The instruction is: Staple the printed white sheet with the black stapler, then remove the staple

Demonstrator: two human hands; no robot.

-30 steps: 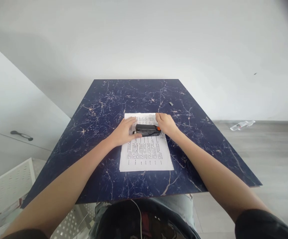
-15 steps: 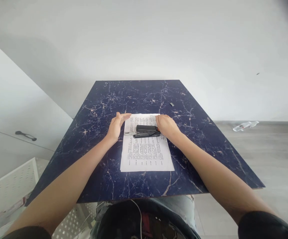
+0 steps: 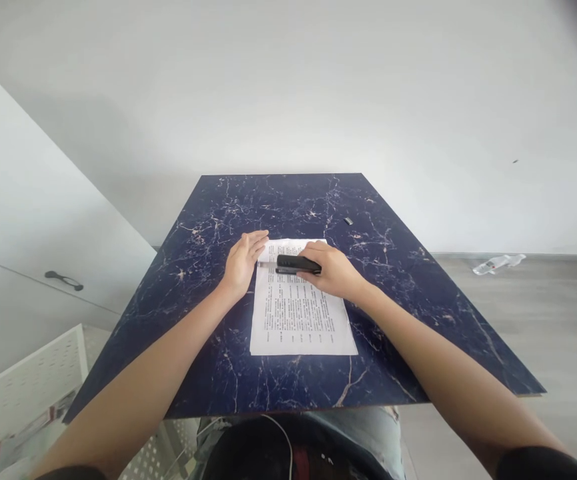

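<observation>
Printed sheets of paper (image 3: 298, 320) lie in a stack on the dark blue marbled table (image 3: 218, 380). Over their upper half is a black stapler (image 3: 291, 262), pointing left. My right hand (image 3: 333, 268) is closed around the stapler's right end, its thumb and fingers on either side of it. At the upper left edge of the paper my left hand (image 3: 242, 265) rests with its fingers stretched out, holding nothing. Whether its fingertips press on the sheets or only touch their edge, I cannot tell.
A small dark piece (image 3: 348, 221), perhaps a strip of staples, lies beyond the paper to the right. On the floor at right is clear plastic packaging (image 3: 498, 264). A white perforated rack (image 3: 23, 387) stands lower left, below a cabinet handle (image 3: 63, 280).
My right hand has moved from behind the stapler's right end to a grip around it. The stapler's two halves look closer together. My left hand stays at the paper's left edge.
</observation>
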